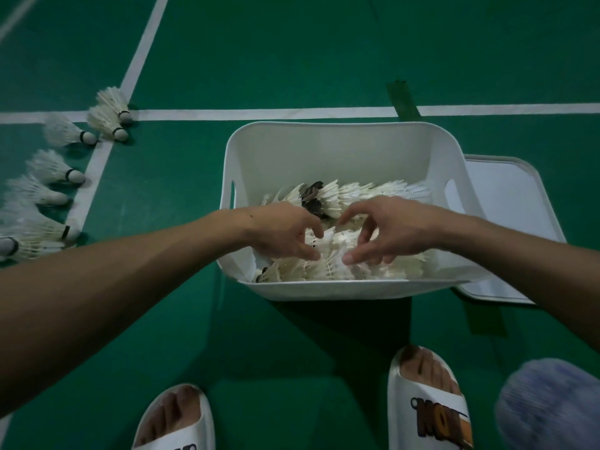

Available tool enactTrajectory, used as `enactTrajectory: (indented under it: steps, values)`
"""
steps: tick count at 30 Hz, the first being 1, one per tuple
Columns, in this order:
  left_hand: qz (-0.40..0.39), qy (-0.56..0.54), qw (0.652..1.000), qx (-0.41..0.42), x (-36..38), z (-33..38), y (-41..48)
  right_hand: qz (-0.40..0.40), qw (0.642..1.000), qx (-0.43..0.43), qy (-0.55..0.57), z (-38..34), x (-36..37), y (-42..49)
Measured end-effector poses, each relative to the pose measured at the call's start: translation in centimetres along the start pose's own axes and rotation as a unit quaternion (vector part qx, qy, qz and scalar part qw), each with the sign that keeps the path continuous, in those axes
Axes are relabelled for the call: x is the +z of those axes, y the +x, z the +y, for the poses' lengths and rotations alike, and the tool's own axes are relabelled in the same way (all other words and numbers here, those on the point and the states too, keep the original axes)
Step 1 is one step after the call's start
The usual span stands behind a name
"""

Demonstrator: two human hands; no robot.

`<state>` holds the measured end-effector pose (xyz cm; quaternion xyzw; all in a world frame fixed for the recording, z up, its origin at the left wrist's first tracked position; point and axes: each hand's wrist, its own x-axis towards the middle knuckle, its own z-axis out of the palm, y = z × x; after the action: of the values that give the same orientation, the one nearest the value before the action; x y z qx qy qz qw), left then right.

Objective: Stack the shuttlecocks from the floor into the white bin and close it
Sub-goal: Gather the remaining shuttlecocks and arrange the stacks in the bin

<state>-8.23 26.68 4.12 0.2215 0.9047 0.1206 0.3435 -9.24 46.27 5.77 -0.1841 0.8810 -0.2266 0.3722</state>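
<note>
The left hand (285,235) and right hand (389,232) reach over shuttlecocks (357,193) in the white bin (324,141). Their fingers are half-curled; I cannot tell whether they grip anything.

Indoor badminton court. Evidence:
- Green sports floor (292,53), smooth, mat-type surface, dimly lit.
- Painted white court lines (259,112): one runs across just behind the white bin (324,289). Another crosses it behind and to the left of the bin, making a court-marking junction.
- Feather shuttlecocks (55,167) lie in a loose row on the floor well to the left of the bin, on and beside a line. More are piled inside the bin.
- A dark green tape patch (402,99) sits over the line just behind the bin's far right corner.
- A person in white slide sandals (428,401) stands on the floor on the near side of the bin.
</note>
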Motion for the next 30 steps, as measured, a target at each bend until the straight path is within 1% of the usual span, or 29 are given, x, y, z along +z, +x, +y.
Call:
enactTrajectory:
  steps: [3, 5, 8, 10, 13, 15, 18, 23, 30]
  values:
    - [0.055, 0.036, 0.998, -0.007, -0.5, -0.2, -0.7, 0.039, 0.995, -0.013, -0.095, -0.7, -1.2, 0.2]
    - [0.090, 0.061, 0.994, -0.016, -1.0, -0.5, -1.5, 0.069, 0.984, -0.026, -0.161, -1.6, -1.6, 0.6]
    - [0.135, 0.092, 0.986, -0.045, -2.2, -1.5, -3.2, 0.111, 0.965, -0.052, -0.232, -3.8, -2.1, 1.2]
    - [0.160, 0.101, 0.980, -0.060, -3.1, -2.3, -4.4, 0.130, 0.955, -0.070, -0.258, -5.7, -2.7, 1.7]
    - [0.208, 0.076, 0.972, -0.075, -4.3, -3.5, -6.1, 0.142, 0.945, -0.086, -0.282, -8.4, -3.5, 2.2]
    - [0.244, 0.064, 0.963, -0.092, -5.0, -4.4, -7.1, 0.146, 0.942, -0.090, -0.289, -9.9, -4.0, 2.5]
    - [0.275, 0.047, 0.952, -0.125, -5.7, -6.6, -8.5, 0.151, 0.940, -0.104, -0.288, -12.1, -4.4, 3.4]
    - [0.292, 0.028, 0.938, -0.185, -5.3, -12.1, -11.6, 0.154, 0.934, -0.152, -0.284, -16.3, -3.8, 5.6]
    - [0.236, -0.048, 0.930, -0.277, 0.2, -20.8, -15.6, 0.118, 0.930, -0.198, -0.287, -22.5, 0.7, 11.7]
